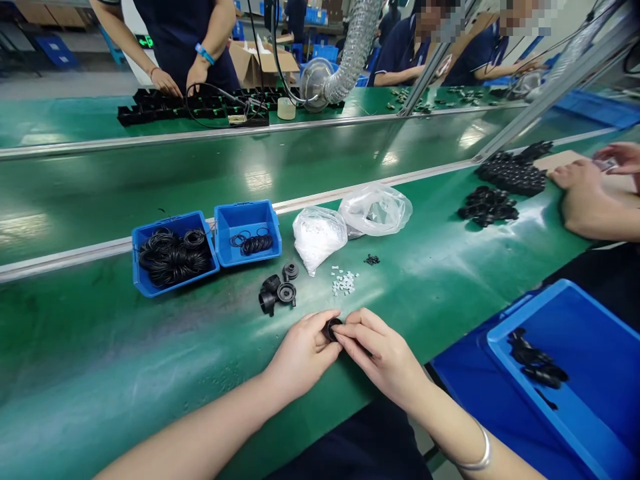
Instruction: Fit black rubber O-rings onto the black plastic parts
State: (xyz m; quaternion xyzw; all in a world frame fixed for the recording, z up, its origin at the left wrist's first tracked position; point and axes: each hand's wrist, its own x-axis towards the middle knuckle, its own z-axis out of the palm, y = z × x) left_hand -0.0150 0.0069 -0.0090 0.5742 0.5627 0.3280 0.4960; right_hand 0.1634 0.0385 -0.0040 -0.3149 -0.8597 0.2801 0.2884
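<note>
My left hand (305,350) is closed around a small round black plastic part (332,329), its open end facing up. The fingertips of my right hand (383,353) are pinched together at the part's rim; whatever they hold, if anything, is hidden. Just beyond my hands lie several black plastic fittings (273,293), a scatter of small white pieces (345,283) and a little pile of tiny black pieces (371,259). Behind these stand a clear bag of white pieces (320,233) and another open plastic bag (377,210).
Two blue bins hold black rings: a fuller left bin (175,288) and a right bin (247,259). A blue crate (595,373) with black parts stands at lower right. Black parts (487,207) lie near a co-worker's hand (580,177). Other people work across the green bench (150,353).
</note>
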